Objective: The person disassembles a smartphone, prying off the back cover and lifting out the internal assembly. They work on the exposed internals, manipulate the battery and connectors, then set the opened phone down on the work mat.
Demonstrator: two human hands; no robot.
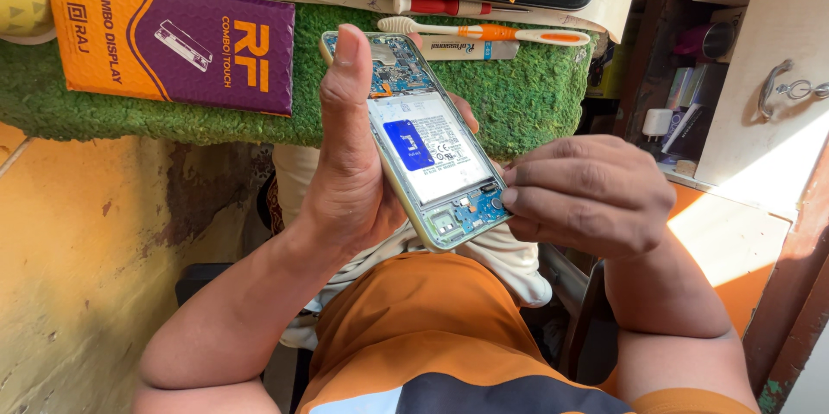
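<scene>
An opened phone (425, 142), its back cover off, is clasped in the grip of the left hand (350, 176), thumb laid along its left edge so the white battery and blue circuit boards face upward. It is held over the lap, just near of the green mat (527, 90) on the table. The right hand (587, 194) is pinched at the phone's near right corner, fingertips touching the small board there. A toothbrush (492, 31), a screwdriver (440, 6) and an orange-and-purple box (168, 38) lie on the mat.

One opened phone (429, 142), one box (173, 38), one toothbrush (484, 31) — two hands.
</scene>
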